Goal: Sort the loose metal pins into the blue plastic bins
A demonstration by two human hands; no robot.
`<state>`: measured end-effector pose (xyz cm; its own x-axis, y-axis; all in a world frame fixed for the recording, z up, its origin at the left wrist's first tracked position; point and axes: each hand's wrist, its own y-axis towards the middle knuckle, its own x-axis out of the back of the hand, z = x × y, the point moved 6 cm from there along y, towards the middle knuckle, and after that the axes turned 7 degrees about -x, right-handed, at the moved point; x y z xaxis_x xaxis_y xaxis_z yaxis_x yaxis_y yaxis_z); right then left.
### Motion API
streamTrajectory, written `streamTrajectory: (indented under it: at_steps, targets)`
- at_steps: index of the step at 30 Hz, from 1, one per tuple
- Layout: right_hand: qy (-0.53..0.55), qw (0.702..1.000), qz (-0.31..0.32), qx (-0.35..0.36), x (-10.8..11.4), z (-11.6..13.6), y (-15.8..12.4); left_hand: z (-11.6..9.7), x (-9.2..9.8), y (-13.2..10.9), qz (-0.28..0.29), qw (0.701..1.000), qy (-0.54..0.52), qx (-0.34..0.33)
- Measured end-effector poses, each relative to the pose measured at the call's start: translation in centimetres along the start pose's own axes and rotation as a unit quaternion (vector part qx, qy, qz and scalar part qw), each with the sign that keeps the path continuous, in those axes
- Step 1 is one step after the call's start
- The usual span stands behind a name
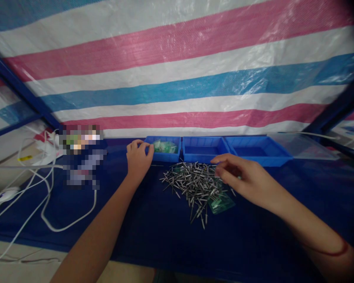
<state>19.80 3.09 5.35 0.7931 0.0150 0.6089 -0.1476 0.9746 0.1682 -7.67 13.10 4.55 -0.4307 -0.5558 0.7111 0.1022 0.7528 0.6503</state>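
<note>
A heap of blind rivets (191, 182), silver with long thin pins, lies loose on the dark blue table top. Over the heap's right edge hovers my right hand (244, 177), its fingers loosely bent with a gap between finger and thumb; nothing shows in it. A small green plastic bag (221, 203) rests at the heap's lower right, partly among the rivets. My left hand (138, 157) is beside the left end of the left blue bin (166, 158), fingers bent and apart, holding nothing visible. Several green-tinted bags (165, 146) sit inside that bin.
A middle blue bin (205, 158) and a right blue bin (262, 160) stand in line along the back. Beside them lies a clear plastic sheet (306, 146). White cables (48, 196) loop over the table's left side. A striped tarp (177, 90) hangs behind.
</note>
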Motion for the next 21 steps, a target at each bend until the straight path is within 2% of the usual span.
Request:
streamTrajectory:
  at_steps: [3,6,9,11,12,14,17,19,21]
  targets:
    - [-0.138,0.982,0.129,0.025,-0.4,-0.6,-0.4,-1.0,-0.5,-0.1,0.041,0.997,-0.006,-0.065]
    - [-0.187,0.954,0.234,0.012,-1.2,-1.9,-1.5,-1.5,-1.0,-0.4,0.084,0.993,-0.008,-0.086]
    - [-0.227,0.945,0.235,-0.013,-1.7,-2.7,-2.2,-2.5,-0.3,-0.7,0.047,0.995,-0.002,-0.094]
    - [-0.254,0.943,0.212,-0.022,-1.9,-2.8,-2.4,-4.0,0.4,-1.3,0.027,0.991,-0.027,-0.127]
    - [-0.262,0.943,0.205,-0.022,-2.0,-2.8,-2.4,-5.2,0.7,-1.8,0.036,0.985,-0.053,-0.157]
    - [-0.259,0.944,0.201,-0.019,-2.2,-2.5,-2.4,-8.3,1.0,-3.3,0.091,0.959,-0.12,-0.239]
    - [-0.227,0.95,0.214,-0.008,-2.2,-2.0,-2.3,-12.9,0.9,-6.5,0.207,0.899,-0.194,-0.334]
    - [-0.202,0.954,0.222,-0.002,-2.1,-1.9,-2.2,-14.9,0.7,-8.4,0.243,0.871,-0.216,-0.367]
    - [-0.193,0.956,0.219,0.005,-2.0,-1.8,-2.1,-15.9,0.4,-9.7,0.265,0.853,-0.22,-0.391]
